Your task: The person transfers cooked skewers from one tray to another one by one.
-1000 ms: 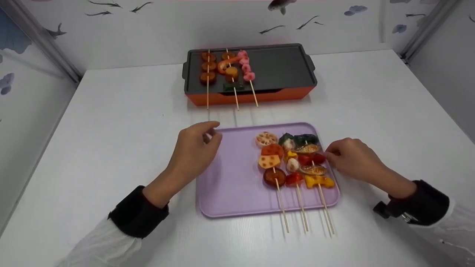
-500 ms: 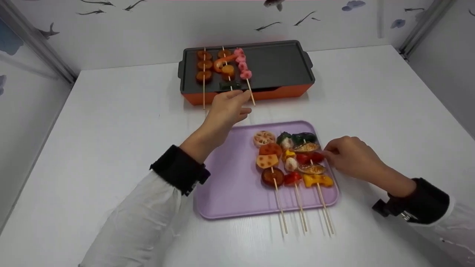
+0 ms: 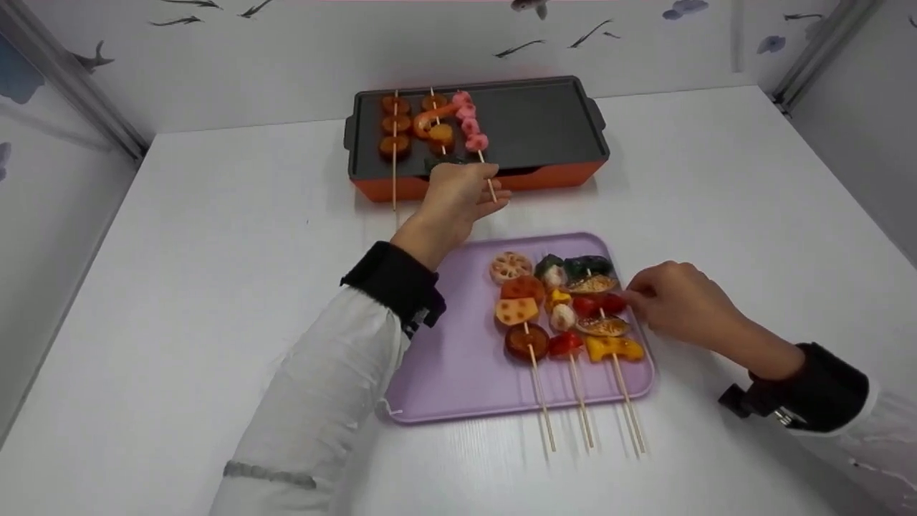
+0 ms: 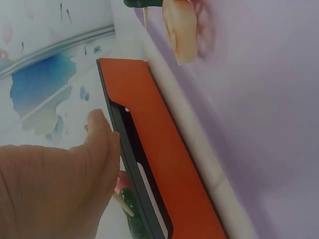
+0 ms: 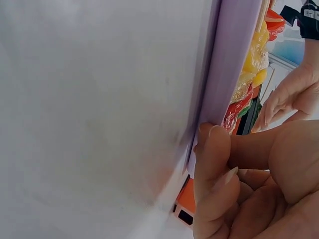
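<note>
In the head view, my left hand [image 3: 458, 193] is at the grill's front edge, its digits on either side of the bare stick of the pink skewer [image 3: 469, 122]; it appears to pinch it. That skewer lies on the black-topped orange grill [image 3: 544, 129]. My right hand [image 3: 680, 304] holds the right rim of the purple tray [image 3: 458, 380] with curled fingertips, also seen close up in the right wrist view. On the tray lie a lotus-root skewer [image 3: 517, 312], a middle vegetable skewer [image 3: 563, 315] and a yellow-ended skewer [image 3: 616, 350]. The left wrist view does not show the pink pieces.
Left on the grill are a brown-disc skewer [image 3: 395, 125] and a mixed skewer [image 3: 437, 122], its stick behind my left hand. The grill stands against a printed white wall [image 3: 430, 43]. Stick ends overhang the tray's front rim onto the white table [image 3: 215, 287].
My left hand has moved from the tray's left edge up and right to the pink skewer's stick. My right hand stays at the tray rim. The skewers lie nearly as before.
</note>
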Available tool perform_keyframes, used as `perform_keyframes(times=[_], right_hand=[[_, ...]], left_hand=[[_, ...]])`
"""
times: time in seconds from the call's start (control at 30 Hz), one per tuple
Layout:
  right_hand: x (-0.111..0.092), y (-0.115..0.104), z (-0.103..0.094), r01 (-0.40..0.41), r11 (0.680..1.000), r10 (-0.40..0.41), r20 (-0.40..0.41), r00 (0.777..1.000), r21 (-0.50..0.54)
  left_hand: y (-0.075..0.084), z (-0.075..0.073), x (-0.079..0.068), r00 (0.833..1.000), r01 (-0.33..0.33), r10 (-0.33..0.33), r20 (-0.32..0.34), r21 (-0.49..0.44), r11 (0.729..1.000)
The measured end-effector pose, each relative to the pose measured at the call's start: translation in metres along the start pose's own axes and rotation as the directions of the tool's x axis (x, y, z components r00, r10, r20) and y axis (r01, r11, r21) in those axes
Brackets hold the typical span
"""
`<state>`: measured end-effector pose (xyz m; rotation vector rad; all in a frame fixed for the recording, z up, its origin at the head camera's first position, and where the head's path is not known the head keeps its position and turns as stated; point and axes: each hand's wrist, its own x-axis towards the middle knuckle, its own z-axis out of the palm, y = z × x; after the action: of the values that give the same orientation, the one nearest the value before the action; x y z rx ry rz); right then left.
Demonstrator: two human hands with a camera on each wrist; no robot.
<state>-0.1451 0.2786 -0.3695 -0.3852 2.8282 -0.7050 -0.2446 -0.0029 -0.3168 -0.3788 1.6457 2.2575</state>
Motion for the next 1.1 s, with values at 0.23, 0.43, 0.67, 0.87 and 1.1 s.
perform_keyframes(times=[0.23, 0.43, 0.67, 0.87, 1.1], right_hand=[[-0.001, -0.001, 0.000, 0.006, 1.000, -0.006, -0.007, 1.000, 0.002], [-0.002, -0.001, 0.001, 0.016, 1.000, -0.016, -0.014, 1.000, 0.006], [-0.002, 0.000, 0.001, -0.015, 1.000, 0.015, -0.003, 1.000, 0.003], [0.000, -0.001, 0.001, -0.003, 1.000, 0.003, -0.002, 1.000, 0.008], [-0.003, 0.001, 0.001, 0.006, 1.000, -0.006, -0.006, 1.000, -0.006]], left_hand=[[-0.001, 0.010, 0.012, 0.994, -0.032, 0.026, -0.107, -0.053, 0.998], [0.004, 0.008, 0.011, 0.998, -0.026, 0.024, -0.054, -0.037, 0.999], [0.010, -0.001, -0.007, 0.997, -0.050, 0.052, 0.057, -0.040, 0.998], [0.012, -0.014, -0.033, 0.996, -0.057, 0.060, 0.067, -0.041, 0.998], [0.000, -0.029, -0.064, 0.994, -0.081, 0.080, 0.079, 0.006, 0.997]])
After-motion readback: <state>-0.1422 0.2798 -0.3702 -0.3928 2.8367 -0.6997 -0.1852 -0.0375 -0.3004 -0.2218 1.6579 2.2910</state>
